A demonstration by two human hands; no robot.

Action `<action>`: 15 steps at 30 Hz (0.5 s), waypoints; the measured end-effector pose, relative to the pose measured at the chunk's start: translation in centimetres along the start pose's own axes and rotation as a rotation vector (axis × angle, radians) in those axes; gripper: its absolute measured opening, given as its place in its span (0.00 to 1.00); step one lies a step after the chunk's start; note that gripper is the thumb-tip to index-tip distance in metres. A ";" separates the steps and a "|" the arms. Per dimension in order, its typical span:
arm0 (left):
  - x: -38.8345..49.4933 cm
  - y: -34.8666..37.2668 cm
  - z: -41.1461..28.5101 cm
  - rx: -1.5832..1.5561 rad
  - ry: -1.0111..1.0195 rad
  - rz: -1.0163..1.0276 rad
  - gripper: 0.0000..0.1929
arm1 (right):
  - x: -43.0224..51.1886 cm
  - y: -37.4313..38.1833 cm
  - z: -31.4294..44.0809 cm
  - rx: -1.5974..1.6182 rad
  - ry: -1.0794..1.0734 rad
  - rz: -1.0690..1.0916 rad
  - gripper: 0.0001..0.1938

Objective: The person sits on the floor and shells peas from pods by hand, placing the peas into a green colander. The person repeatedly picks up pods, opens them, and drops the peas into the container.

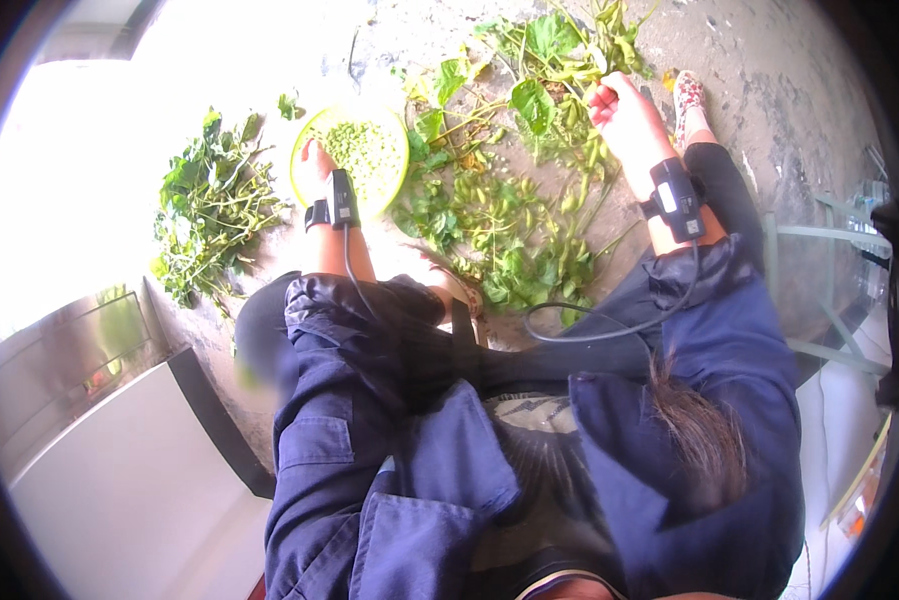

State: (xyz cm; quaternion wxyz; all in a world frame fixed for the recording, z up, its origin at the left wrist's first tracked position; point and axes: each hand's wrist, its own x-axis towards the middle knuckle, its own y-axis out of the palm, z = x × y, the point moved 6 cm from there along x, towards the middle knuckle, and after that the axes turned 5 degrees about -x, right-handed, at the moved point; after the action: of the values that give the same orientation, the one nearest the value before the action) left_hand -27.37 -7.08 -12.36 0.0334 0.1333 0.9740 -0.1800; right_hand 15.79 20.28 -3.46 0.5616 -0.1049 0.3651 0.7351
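Note:
My left hand (pixel 316 161) is over the left side of a yellow-green basin (pixel 406 154) that holds many shelled green beans (pixel 364 154). Its fingers are curled and overexposed, so whether they hold anything is unclear. My right hand (pixel 616 101), its fingers curled inward, is beside the upper heap of bean plants with pods (pixel 614 37); I cannot tell if a pod is inside it. More plants with leaves and green pods (pixel 494 202) lie on the ground between my hands, to the right of the basin.
A pile of leafy stalks (pixel 213 202) lies left of the basin. A small leaf sprig (pixel 289 106) is just above that side. My shoes (pixel 689 97) flank the plants. A pale-framed stand (pixel 832 231) is at right, a white panel (pixel 149 480) at lower left. A cable (pixel 607 339) loops across my lap.

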 end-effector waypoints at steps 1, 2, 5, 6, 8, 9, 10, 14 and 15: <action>-0.6 0.1 -0.2 -0.095 0.000 -0.022 0.18 | 0.0 -0.2 0.2 0.013 -0.003 -0.011 0.08; -1.3 0.2 -0.2 -0.179 -0.054 -0.057 0.18 | 0.0 -0.3 0.5 0.050 -0.017 -0.017 0.08; -3.3 2.7 -0.4 -0.308 -0.217 0.134 0.20 | 0.5 -0.9 1.2 0.116 -0.019 0.017 0.07; -4.5 4.1 -0.2 -0.267 -0.297 0.305 0.20 | 0.6 -1.1 1.6 0.127 -0.039 0.076 0.07; -8.1 7.4 0.9 -0.099 -0.394 0.581 0.21 | 0.8 -2.4 1.9 0.123 -0.054 0.056 0.07; -10.2 9.5 1.6 0.152 -0.378 0.694 0.20 | 1.1 -2.8 2.0 0.110 -0.033 0.025 0.07; -12.6 11.2 2.0 0.361 -0.275 0.853 0.20 | 1.1 -3.2 1.5 0.149 -0.035 -0.011 0.09; -22.9 16.2 4.6 0.637 -0.017 1.281 0.16 | 0.4 -4.1 1.2 0.166 -0.029 -0.068 0.08; -25.2 17.3 4.7 0.678 0.194 1.347 0.14 | 0.2 -4.3 1.1 0.168 -0.013 -0.086 0.08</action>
State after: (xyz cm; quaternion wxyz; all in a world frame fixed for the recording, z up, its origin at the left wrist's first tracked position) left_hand 1.72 0.57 -19.82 0.0077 0.7172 0.5721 -0.3978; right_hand 19.84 21.62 -4.62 0.6018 -0.0683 0.4169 0.6778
